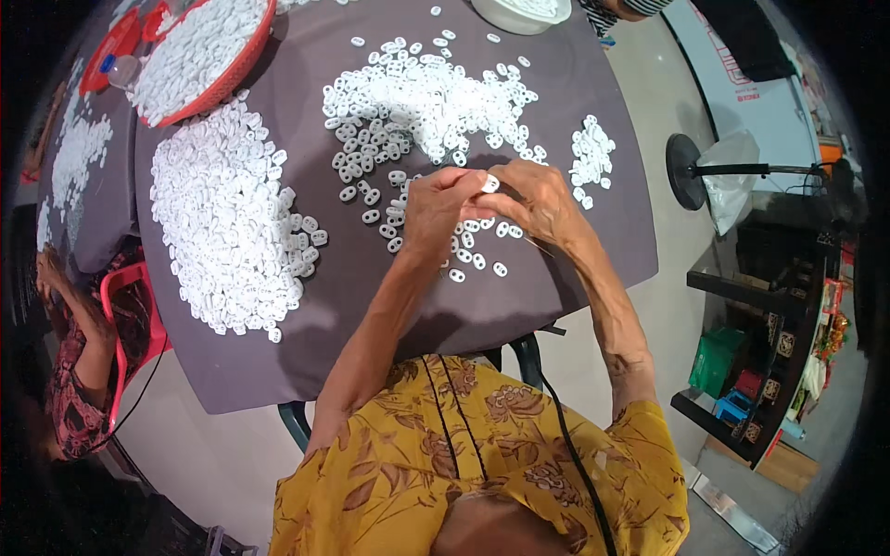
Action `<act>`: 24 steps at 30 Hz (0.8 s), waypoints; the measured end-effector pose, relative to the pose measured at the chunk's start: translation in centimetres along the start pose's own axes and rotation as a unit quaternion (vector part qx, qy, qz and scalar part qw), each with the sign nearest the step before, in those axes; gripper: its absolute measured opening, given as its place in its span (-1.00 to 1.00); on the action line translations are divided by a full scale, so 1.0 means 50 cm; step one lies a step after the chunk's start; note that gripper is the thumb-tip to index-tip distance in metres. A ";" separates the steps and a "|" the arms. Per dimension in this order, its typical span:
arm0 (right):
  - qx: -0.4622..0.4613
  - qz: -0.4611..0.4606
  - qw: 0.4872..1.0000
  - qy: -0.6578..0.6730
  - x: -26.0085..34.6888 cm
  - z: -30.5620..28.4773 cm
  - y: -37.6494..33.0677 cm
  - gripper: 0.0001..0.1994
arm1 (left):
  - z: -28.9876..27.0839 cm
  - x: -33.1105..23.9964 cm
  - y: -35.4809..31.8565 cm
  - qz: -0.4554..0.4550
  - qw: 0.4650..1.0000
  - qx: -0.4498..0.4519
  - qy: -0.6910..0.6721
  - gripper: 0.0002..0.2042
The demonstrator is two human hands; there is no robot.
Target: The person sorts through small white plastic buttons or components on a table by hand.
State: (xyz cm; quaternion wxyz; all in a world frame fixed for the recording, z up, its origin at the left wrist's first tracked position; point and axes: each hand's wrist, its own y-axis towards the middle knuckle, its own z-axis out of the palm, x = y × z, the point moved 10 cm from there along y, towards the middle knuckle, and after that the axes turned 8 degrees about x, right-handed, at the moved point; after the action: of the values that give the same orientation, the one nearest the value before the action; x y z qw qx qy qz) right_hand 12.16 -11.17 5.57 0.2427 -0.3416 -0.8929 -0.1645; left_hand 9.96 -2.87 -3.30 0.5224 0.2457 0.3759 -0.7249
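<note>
You had both forearms stretched forward from the lower edge, elbows bent out, so that your hands met over the middle of the dark grey tablecloth (pixel 519 306). Your left hand (pixel 440 208) was curled palm-down, its fingers bent in toward the thumb, and your right hand (pixel 538 199) faced it, wrist cocked slightly upward. Between the fingertips of both hands you pinched one small white plastic ring piece (pixel 489 183), held just above the cloth; whether one hand alone bore it, I could not tell. Loose white pieces (pixel 477 250) lay scattered directly beneath your hands. Just beyond your knuckles spread the central heap of white pieces (pixel 426 102), with a smaller cluster (pixel 591 153) off to the right and a large heap (pixel 227 218) well to the left. A red basket (pixel 199 56) full of the same pieces stood at the far left corner, and a white bowl (pixel 521 14) at the far edge.
</note>
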 end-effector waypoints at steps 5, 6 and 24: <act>-0.030 0.160 0.982 0.096 -0.092 -0.015 -0.037 -0.78 | -0.112 -0.128 -0.045 0.105 0.981 -0.095 0.133 -0.83; -0.036 0.178 0.981 0.075 -0.107 -0.015 -0.039 -0.81 | -0.142 -0.163 -0.063 0.136 0.971 -0.122 0.156 -0.82; 0.099 0.153 0.978 -0.099 -0.090 0.074 -0.011 -0.89 | -0.302 -0.332 -0.267 0.195 0.715 -0.346 0.576 -0.78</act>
State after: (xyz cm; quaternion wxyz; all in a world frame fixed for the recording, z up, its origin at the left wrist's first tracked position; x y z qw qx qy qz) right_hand 13.52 -12.26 -0.03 0.2078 -0.4631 -0.8616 -0.0013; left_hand 2.36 21.02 3.99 0.3833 0.4857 0.7722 -0.1447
